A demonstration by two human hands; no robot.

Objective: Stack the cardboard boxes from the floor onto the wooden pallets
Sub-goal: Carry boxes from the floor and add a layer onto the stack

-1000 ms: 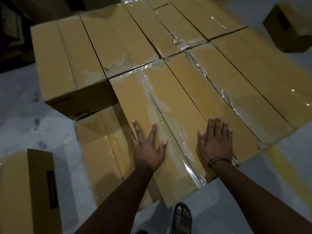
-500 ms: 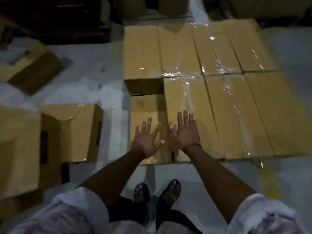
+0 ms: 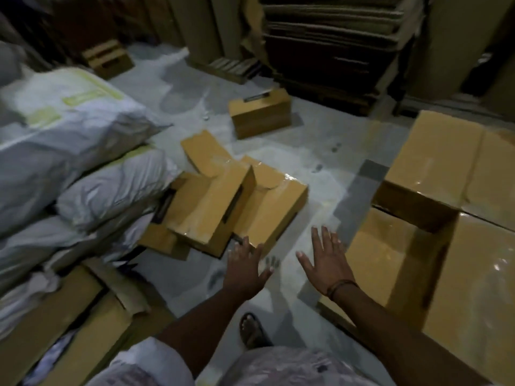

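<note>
Cardboard boxes [image 3: 211,201] lie tumbled on the floor [image 3: 278,151]; our left hand [image 3: 245,270] and right hand [image 3: 328,264] hover near them, fingers spread wide, holding nothing.

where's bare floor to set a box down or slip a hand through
Bare floor runs between the tumbled box pile and the stacked boxes, up to the lone box; the open left hand and right hand are at its near end. Crowded on the left: the pile lies against the white sacks.

left hand [image 3: 245,267], right hand [image 3: 327,263] spread, floor boxes [image 3: 237,201]
</note>
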